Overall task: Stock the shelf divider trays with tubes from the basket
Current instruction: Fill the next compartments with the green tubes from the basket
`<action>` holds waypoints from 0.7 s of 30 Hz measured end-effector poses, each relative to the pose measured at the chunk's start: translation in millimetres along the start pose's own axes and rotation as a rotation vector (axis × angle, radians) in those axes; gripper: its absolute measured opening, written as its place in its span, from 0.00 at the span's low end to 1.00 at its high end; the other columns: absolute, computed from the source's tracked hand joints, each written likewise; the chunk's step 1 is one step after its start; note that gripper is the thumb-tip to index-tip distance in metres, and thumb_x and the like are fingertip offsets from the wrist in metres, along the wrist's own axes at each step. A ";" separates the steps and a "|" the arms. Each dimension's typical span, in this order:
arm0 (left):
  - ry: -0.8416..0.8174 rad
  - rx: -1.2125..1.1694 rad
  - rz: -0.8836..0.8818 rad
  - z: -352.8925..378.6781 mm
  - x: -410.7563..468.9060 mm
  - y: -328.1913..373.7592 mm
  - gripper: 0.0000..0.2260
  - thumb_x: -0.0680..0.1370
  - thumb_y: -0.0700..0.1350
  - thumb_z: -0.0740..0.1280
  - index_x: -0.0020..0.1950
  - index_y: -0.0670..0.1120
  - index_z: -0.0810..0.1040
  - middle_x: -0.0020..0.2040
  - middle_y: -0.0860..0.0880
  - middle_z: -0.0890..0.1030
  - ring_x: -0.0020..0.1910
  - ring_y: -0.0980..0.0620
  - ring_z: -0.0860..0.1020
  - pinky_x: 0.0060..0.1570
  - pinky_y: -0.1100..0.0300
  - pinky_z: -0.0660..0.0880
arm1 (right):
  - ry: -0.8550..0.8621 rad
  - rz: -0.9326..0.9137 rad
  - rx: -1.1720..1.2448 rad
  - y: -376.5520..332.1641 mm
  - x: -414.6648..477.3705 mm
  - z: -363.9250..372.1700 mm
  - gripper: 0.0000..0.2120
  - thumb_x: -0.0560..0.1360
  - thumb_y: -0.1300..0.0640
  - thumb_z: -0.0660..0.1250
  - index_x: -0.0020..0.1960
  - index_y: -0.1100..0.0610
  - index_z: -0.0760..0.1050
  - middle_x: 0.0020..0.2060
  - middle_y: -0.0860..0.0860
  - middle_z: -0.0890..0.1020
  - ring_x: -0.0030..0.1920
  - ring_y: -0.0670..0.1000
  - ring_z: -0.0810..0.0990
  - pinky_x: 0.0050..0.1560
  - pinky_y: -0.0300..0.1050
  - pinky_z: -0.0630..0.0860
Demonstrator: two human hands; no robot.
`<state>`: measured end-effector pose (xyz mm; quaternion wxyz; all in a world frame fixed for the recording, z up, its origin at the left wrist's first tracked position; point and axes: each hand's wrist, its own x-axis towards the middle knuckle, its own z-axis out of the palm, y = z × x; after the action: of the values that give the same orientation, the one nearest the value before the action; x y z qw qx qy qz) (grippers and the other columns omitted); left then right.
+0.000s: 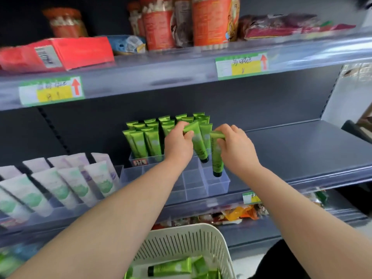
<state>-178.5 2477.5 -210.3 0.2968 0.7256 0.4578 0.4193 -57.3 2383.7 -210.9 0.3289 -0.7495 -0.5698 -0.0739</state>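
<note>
My left grip pinches a green tube by its crimped end, cap down, I judge so it drops upright into the clear divider tray. My right grip clamps a second tube likewise over the tray's right cells. More lie in the basket below the tray. The tube lettering is too blurred to read.

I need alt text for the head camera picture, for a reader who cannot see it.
The left hand holds one green tube and the right hand a second tube, caps down, over a clear divider tray on a dark shelf; rows of tubes already stand at its back. A white basket with more tubes sits below.
</note>
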 end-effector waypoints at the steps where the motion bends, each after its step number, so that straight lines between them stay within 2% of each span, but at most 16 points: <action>1: -0.027 0.037 -0.018 7.3 7.4 -1.5 0.11 0.81 0.43 0.62 0.62 0.50 0.75 0.46 0.46 0.79 0.43 0.45 0.79 0.41 0.54 0.77 | -0.017 -0.006 -0.004 2.6 4.5 1.6 0.13 0.78 0.59 0.58 0.62 0.55 0.71 0.50 0.54 0.75 0.53 0.58 0.72 0.48 0.53 0.71; 4: -0.122 0.150 -0.017 25.9 23.5 -7.4 0.11 0.81 0.42 0.62 0.60 0.52 0.77 0.49 0.49 0.79 0.42 0.50 0.78 0.35 0.61 0.70 | -0.016 -0.008 0.010 11.7 15.6 5.5 0.12 0.77 0.61 0.58 0.60 0.55 0.71 0.49 0.54 0.75 0.52 0.58 0.72 0.46 0.52 0.70; 8: -0.207 0.236 0.037 42.4 34.1 -12.2 0.12 0.80 0.38 0.62 0.55 0.54 0.78 0.42 0.55 0.77 0.36 0.62 0.73 0.31 0.65 0.65 | -0.044 -0.001 0.067 24.3 21.2 8.3 0.11 0.78 0.60 0.58 0.59 0.54 0.71 0.49 0.52 0.75 0.51 0.57 0.73 0.46 0.53 0.72; 11: -0.241 0.248 0.053 51.6 38.6 -17.3 0.13 0.79 0.36 0.61 0.51 0.53 0.78 0.41 0.54 0.76 0.38 0.56 0.74 0.32 0.64 0.66 | -0.043 -0.008 0.116 29.3 23.5 8.4 0.11 0.77 0.61 0.59 0.58 0.54 0.72 0.49 0.52 0.76 0.51 0.56 0.73 0.46 0.52 0.73; 14: -0.243 0.274 0.050 53.4 39.7 -23.8 0.15 0.79 0.35 0.60 0.53 0.53 0.78 0.46 0.52 0.77 0.40 0.55 0.74 0.34 0.62 0.69 | -0.007 -0.001 0.139 27.8 29.1 9.9 0.11 0.77 0.61 0.59 0.58 0.56 0.72 0.50 0.52 0.76 0.52 0.55 0.73 0.45 0.51 0.72; 16: -0.220 0.281 0.066 49.6 39.3 -25.4 0.15 0.79 0.34 0.61 0.56 0.51 0.78 0.49 0.52 0.78 0.42 0.55 0.74 0.39 0.62 0.71 | 0.016 0.000 0.140 24.1 32.9 11.9 0.11 0.77 0.61 0.58 0.59 0.56 0.71 0.51 0.53 0.76 0.53 0.56 0.72 0.44 0.50 0.71; 19: -0.182 0.284 0.096 41.2 38.6 -23.5 0.17 0.77 0.32 0.61 0.60 0.49 0.78 0.56 0.51 0.79 0.52 0.52 0.77 0.51 0.58 0.75 | 0.022 -0.021 0.091 18.7 36.8 16.3 0.12 0.77 0.62 0.58 0.61 0.58 0.71 0.52 0.55 0.76 0.54 0.58 0.72 0.45 0.52 0.72; 21: -0.167 0.327 0.111 34.3 37.8 -22.0 0.16 0.77 0.34 0.62 0.61 0.49 0.77 0.57 0.50 0.80 0.55 0.49 0.77 0.53 0.56 0.75 | 0.021 -0.021 0.061 16.2 37.9 19.3 0.13 0.78 0.62 0.58 0.61 0.58 0.71 0.52 0.55 0.76 0.53 0.58 0.72 0.45 0.53 0.72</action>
<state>-148.7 2519.4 -231.7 0.1882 0.8205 0.4530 0.2934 -34.9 2423.2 -214.0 0.3569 -0.7323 -0.5760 -0.0675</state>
